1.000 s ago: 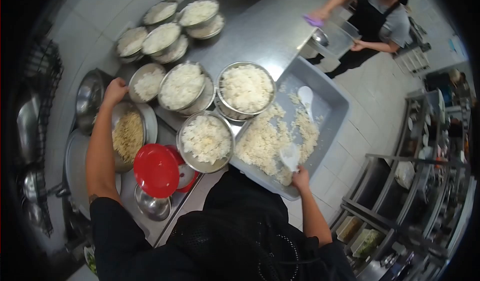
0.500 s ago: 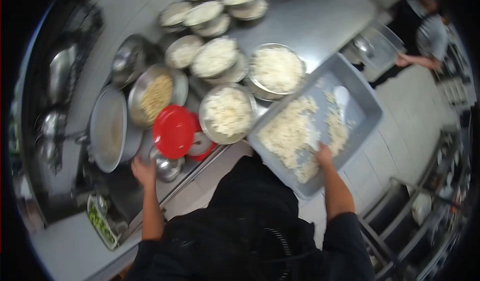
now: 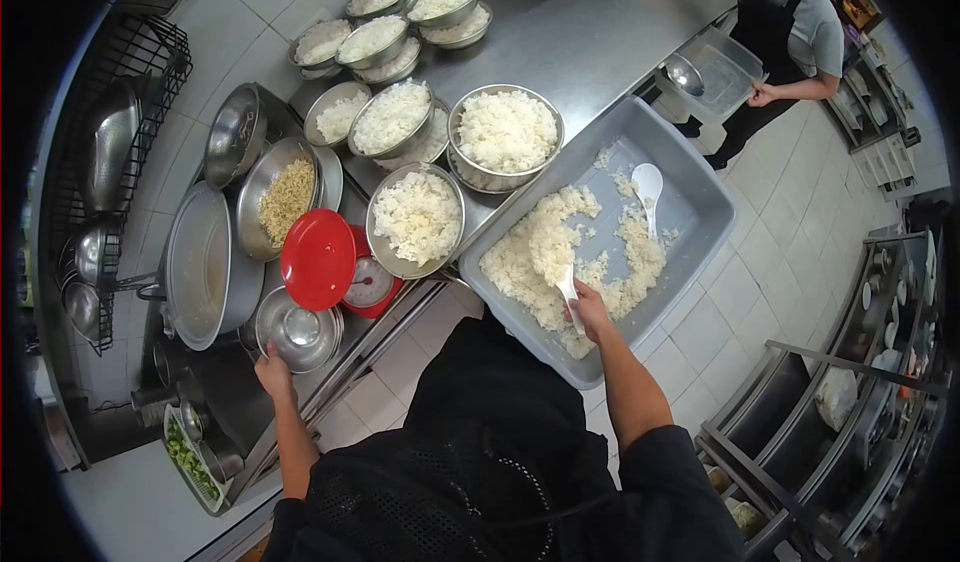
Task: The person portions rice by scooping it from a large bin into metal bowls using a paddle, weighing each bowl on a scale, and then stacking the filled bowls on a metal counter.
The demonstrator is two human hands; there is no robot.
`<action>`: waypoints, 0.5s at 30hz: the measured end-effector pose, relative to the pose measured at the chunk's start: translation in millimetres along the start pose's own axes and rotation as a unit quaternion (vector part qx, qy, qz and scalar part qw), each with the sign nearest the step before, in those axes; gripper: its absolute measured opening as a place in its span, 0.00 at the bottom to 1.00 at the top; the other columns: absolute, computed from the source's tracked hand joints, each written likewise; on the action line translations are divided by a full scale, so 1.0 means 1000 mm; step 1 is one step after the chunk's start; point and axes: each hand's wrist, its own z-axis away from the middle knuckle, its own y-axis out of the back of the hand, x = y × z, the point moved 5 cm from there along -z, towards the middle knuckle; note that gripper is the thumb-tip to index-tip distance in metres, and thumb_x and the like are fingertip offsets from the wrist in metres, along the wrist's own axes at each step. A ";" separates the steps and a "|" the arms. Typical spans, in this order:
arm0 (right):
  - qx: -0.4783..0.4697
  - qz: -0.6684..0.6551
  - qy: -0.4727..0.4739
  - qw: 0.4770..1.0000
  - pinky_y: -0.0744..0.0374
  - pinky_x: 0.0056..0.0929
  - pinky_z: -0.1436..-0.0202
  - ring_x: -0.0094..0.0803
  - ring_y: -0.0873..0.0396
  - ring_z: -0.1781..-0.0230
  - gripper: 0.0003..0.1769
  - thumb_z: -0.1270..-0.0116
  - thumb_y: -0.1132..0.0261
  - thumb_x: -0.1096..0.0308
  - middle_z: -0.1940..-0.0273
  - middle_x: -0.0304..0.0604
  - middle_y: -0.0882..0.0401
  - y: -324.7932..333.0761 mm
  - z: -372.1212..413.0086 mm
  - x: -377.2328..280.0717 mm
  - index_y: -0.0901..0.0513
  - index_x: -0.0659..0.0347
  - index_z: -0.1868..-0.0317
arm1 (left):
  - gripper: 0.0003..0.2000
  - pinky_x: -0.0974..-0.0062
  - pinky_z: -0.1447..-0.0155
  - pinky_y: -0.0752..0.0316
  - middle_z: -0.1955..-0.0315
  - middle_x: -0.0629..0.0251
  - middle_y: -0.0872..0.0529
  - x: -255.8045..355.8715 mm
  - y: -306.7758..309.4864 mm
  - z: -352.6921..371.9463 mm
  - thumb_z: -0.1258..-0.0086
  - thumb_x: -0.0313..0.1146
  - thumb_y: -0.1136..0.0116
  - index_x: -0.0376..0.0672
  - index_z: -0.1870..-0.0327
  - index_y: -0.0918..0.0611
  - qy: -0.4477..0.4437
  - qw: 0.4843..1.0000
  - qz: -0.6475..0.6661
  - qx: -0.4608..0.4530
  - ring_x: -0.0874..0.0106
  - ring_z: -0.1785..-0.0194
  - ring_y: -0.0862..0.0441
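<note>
My right hand [image 3: 588,309] is closed around the handle of a white rice paddle [image 3: 568,284], whose blade is in the cooked rice [image 3: 530,252]. That rice lies in a large grey plastic tub [image 3: 712,202]. A second white rice paddle [image 3: 650,190] rests in the tub, untouched. My left hand [image 3: 272,370] pinches the rim of a metal bowl [image 3: 300,330], which seems stacked on others. Just above that bowl is a red kitchen scale [image 3: 375,287] with a red plate [image 3: 320,260] on top. A rice-filled metal bowl [image 3: 416,218] stands between scale and tub.
Several metal bowls of rice [image 3: 393,119] are stacked along the steel table [image 3: 590,37]. A large pot [image 3: 205,262] and a bowl of brownish grains [image 3: 288,200] stand at left. At upper right another person [image 3: 785,37] holds a clear container [image 3: 715,72]. Racks [image 3: 800,412] stand lower right.
My left hand has come onto the rim of the metal bowl, which now sits tilted up toward me. The right-hand paddle has moved under a clump of rice. The whole view has shifted and sharpened.
</note>
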 end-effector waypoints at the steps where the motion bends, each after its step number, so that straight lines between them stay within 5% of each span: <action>1: 0.015 -0.001 0.026 1.000 0.23 0.26 0.69 0.25 0.23 0.71 0.39 0.37 0.47 0.86 0.58 0.42 0.17 0.002 0.004 -0.005 0.30 0.58 0.23 | 0.22 0.57 0.54 0.24 0.70 0.53 0.12 0.000 0.000 0.004 0.21 0.45 0.43 0.27 0.55 0.15 0.034 0.998 0.057 -0.014 0.59 0.67 0.17; 4: 0.039 0.010 0.074 0.996 0.23 0.26 0.68 0.26 0.23 0.72 0.38 0.38 0.47 0.85 0.59 0.43 0.16 0.009 0.020 -0.026 0.29 0.60 0.24 | 0.24 0.59 0.56 0.25 0.66 0.52 0.12 -0.011 0.011 -0.006 0.19 0.46 0.45 0.25 0.57 0.17 -0.068 0.991 0.058 0.100 0.62 0.65 0.19; 7: 0.075 0.080 0.074 0.991 0.24 0.24 0.68 0.24 0.24 0.71 0.37 0.38 0.48 0.85 0.61 0.41 0.17 0.020 0.047 -0.047 0.26 0.60 0.26 | 0.25 0.63 0.55 0.23 0.62 0.49 0.13 -0.002 0.045 0.016 0.18 0.46 0.46 0.23 0.52 0.18 -0.014 0.977 0.100 0.187 0.65 0.63 0.19; 11: 0.160 0.122 0.091 0.975 0.24 0.25 0.68 0.24 0.26 0.74 0.37 0.39 0.47 0.82 0.65 0.41 0.18 0.043 0.072 -0.049 0.25 0.60 0.27 | 0.24 0.67 0.51 0.21 0.57 0.50 0.12 0.063 0.076 0.075 0.17 0.42 0.48 0.22 0.46 0.18 -0.037 0.908 0.329 0.255 0.65 0.59 0.17; 15: 0.205 0.117 0.120 0.964 0.25 0.25 0.70 0.23 0.27 0.75 0.35 0.38 0.45 0.80 0.65 0.40 0.18 0.060 0.093 -0.040 0.25 0.61 0.27 | 0.16 0.66 0.49 0.23 0.59 0.56 0.13 0.128 0.033 0.126 0.24 0.32 0.46 0.26 0.47 0.18 -0.115 0.976 0.168 0.079 0.68 0.57 0.18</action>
